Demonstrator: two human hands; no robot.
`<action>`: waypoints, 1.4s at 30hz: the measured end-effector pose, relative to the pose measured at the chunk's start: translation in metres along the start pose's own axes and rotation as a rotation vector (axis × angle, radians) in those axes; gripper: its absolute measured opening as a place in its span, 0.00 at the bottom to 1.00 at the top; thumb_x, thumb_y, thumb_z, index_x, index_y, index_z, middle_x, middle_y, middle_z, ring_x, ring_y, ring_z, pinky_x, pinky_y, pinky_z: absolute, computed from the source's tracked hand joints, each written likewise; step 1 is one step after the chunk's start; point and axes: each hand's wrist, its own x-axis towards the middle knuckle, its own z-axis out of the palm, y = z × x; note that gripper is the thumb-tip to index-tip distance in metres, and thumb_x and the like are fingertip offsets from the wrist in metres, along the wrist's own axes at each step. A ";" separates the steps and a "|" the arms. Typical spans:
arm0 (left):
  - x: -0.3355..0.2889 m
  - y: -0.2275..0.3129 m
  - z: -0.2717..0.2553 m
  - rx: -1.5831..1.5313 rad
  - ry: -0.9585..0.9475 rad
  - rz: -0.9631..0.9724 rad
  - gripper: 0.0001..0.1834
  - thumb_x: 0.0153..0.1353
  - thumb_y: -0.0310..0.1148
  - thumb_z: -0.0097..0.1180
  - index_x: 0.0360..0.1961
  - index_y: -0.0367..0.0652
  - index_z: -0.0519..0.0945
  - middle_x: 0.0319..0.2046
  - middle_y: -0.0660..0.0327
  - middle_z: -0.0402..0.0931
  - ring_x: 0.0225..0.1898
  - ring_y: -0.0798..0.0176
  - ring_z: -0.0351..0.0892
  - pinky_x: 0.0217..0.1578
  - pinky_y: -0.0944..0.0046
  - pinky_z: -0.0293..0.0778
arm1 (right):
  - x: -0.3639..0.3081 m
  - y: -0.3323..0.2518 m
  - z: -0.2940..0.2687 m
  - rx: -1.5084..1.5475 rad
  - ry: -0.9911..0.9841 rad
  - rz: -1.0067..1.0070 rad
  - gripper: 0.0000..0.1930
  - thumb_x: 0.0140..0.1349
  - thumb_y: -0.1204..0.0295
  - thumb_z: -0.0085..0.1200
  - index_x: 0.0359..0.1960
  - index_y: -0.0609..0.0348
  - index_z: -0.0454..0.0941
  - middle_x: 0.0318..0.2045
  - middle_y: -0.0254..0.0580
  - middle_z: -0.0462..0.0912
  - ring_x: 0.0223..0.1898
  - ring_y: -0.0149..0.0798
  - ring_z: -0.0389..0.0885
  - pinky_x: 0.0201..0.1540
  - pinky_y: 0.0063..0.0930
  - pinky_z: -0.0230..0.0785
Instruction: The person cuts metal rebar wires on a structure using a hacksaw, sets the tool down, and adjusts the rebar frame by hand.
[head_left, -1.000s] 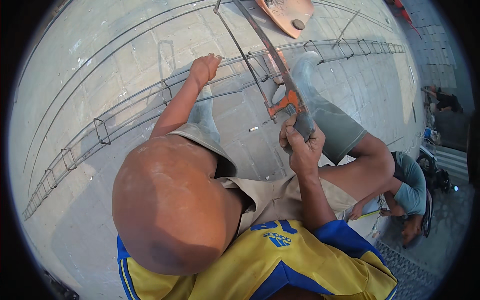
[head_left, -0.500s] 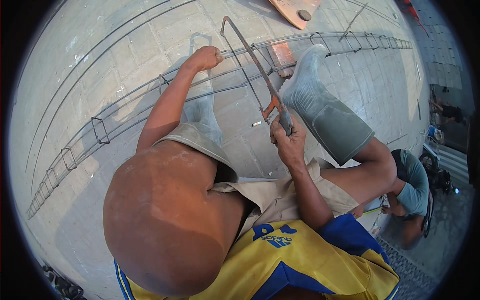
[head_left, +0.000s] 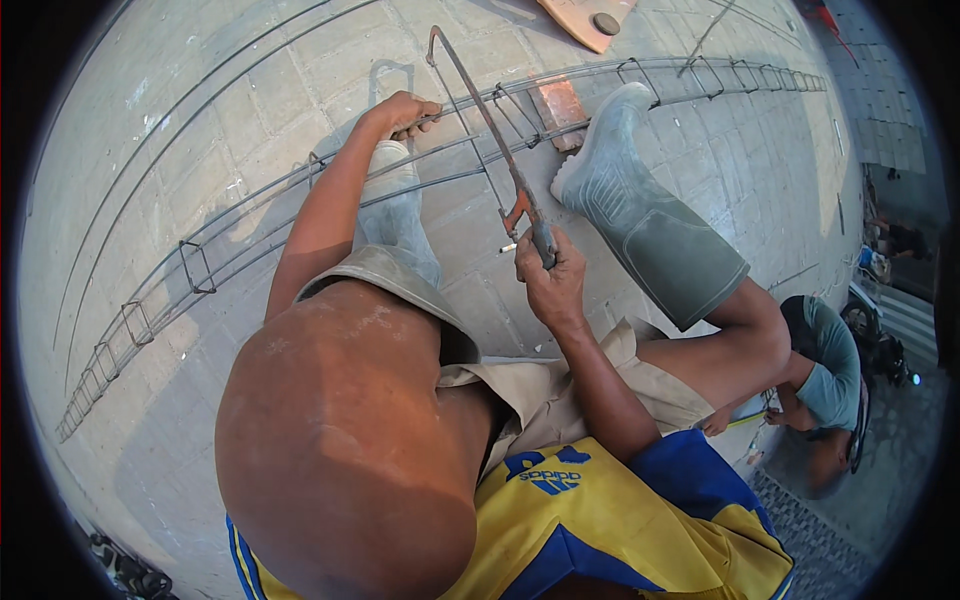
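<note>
A long cage of thin steel bars with square stirrups runs across the ground in front of me, from lower left to upper right. My left hand is closed around its upper bar, above my left boot. In my right hand is the handle of a hacksaw with a curved dark frame and an orange part near the grip. The saw slants up and to the left, its blade crossing the cage bars just right of my left hand. Whether the teeth touch a bar, I cannot tell.
A reddish brick lies at the cage beside my right boot. A cigarette shows by the saw handle. Loose bars lie at the left, and an orange board at the top. Another person crouches at the right.
My right hand and the hacksaw have shifted left and slightly toward the far side. My left hand stays on the bar, moved a little left.
</note>
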 end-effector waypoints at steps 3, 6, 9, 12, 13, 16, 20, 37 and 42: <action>-0.001 0.016 0.009 0.122 0.052 -0.124 0.14 0.64 0.43 0.61 0.29 0.43 0.80 0.23 0.67 0.75 0.20 0.71 0.71 0.15 0.66 0.63 | 0.003 -0.020 0.000 0.043 0.001 0.123 0.05 0.65 0.73 0.51 0.31 0.60 0.73 0.20 0.31 0.73 0.20 0.24 0.69 0.23 0.22 0.63; 0.003 0.010 0.011 0.102 0.162 0.010 0.14 0.64 0.43 0.58 0.30 0.44 0.81 0.23 0.66 0.75 0.17 0.71 0.67 0.14 0.66 0.60 | 0.011 -0.033 0.001 0.106 0.015 0.202 0.07 0.63 0.71 0.53 0.32 0.63 0.75 0.19 0.32 0.73 0.20 0.24 0.71 0.25 0.24 0.65; 0.011 -0.010 0.011 0.127 0.205 0.201 0.14 0.63 0.44 0.57 0.29 0.45 0.80 0.22 0.67 0.75 0.16 0.71 0.63 0.15 0.66 0.58 | 0.013 -0.037 0.001 0.120 -0.004 0.221 0.08 0.63 0.70 0.52 0.32 0.63 0.75 0.19 0.32 0.74 0.20 0.25 0.72 0.25 0.24 0.66; 0.018 -0.008 0.009 0.178 0.038 0.130 0.15 0.62 0.46 0.58 0.30 0.46 0.81 0.21 0.68 0.74 0.17 0.70 0.63 0.16 0.65 0.56 | 0.014 -0.036 -0.010 0.046 -0.052 0.209 0.08 0.63 0.70 0.52 0.33 0.63 0.76 0.19 0.32 0.74 0.21 0.25 0.73 0.25 0.24 0.66; 0.018 -0.005 0.010 0.177 0.036 0.128 0.15 0.62 0.46 0.58 0.30 0.46 0.81 0.21 0.68 0.74 0.17 0.70 0.63 0.16 0.65 0.56 | 0.015 -0.037 -0.013 0.045 -0.052 0.212 0.08 0.63 0.70 0.52 0.33 0.63 0.76 0.19 0.32 0.74 0.21 0.25 0.73 0.25 0.24 0.66; 0.019 -0.002 0.010 0.162 0.035 0.022 0.17 0.60 0.50 0.60 0.28 0.46 0.81 0.20 0.69 0.72 0.16 0.70 0.60 0.17 0.65 0.53 | 0.015 -0.053 -0.021 0.028 -0.063 0.208 0.08 0.63 0.69 0.52 0.34 0.63 0.76 0.19 0.32 0.74 0.21 0.25 0.73 0.25 0.24 0.67; 0.014 0.004 0.009 0.122 -0.004 -0.063 0.15 0.59 0.49 0.57 0.26 0.50 0.80 0.18 0.73 0.72 0.15 0.76 0.60 0.16 0.68 0.54 | 0.012 -0.068 -0.029 0.056 -0.087 0.259 0.09 0.64 0.68 0.52 0.33 0.63 0.76 0.19 0.33 0.74 0.21 0.25 0.73 0.25 0.24 0.67; 0.002 0.022 0.010 0.097 -0.049 -0.204 0.18 0.64 0.50 0.54 0.23 0.51 0.76 0.14 0.77 0.65 0.12 0.78 0.55 0.13 0.71 0.51 | -0.021 0.017 -0.030 0.054 -0.055 0.120 0.08 0.68 0.73 0.50 0.30 0.62 0.73 0.19 0.32 0.73 0.19 0.24 0.71 0.23 0.22 0.65; 0.006 0.007 -0.006 0.068 -0.066 -0.211 0.16 0.66 0.46 0.54 0.29 0.47 0.80 0.17 0.71 0.70 0.13 0.76 0.59 0.13 0.73 0.57 | -0.018 0.010 -0.028 0.087 -0.027 0.153 0.08 0.66 0.73 0.52 0.29 0.61 0.73 0.18 0.31 0.73 0.19 0.23 0.70 0.23 0.22 0.64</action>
